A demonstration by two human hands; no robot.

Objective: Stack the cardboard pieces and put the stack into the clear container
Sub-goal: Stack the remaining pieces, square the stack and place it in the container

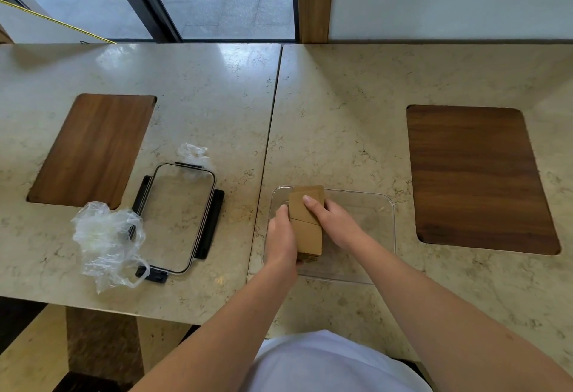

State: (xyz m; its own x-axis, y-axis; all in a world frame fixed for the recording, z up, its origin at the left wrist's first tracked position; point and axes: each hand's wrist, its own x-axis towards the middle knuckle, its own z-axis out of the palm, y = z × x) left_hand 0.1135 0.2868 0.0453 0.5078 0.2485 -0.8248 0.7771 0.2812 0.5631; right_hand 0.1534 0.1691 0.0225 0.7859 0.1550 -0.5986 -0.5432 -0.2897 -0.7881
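Observation:
A stack of brown cardboard pieces (307, 230) sits inside the left part of the clear container (378, 205), which rests on the marble table. My left hand (280, 238) grips the stack's left side, fingers curled along its edge. Over the stack's top and right side lies my right hand (327, 214), with a fingertip pressing the upper piece. The top pieces lie slightly askew from the lower ones. The bottom of the stack is hidden behind my left hand.
The container's clear lid (178, 218) with black clips lies to the left. Beside the lid are two crumpled plastic bags (105, 239), (193, 156). Dark wooden inlays (93, 149), (477, 177) sit in the table at left and right. A seam (269, 143) divides the two tabletops.

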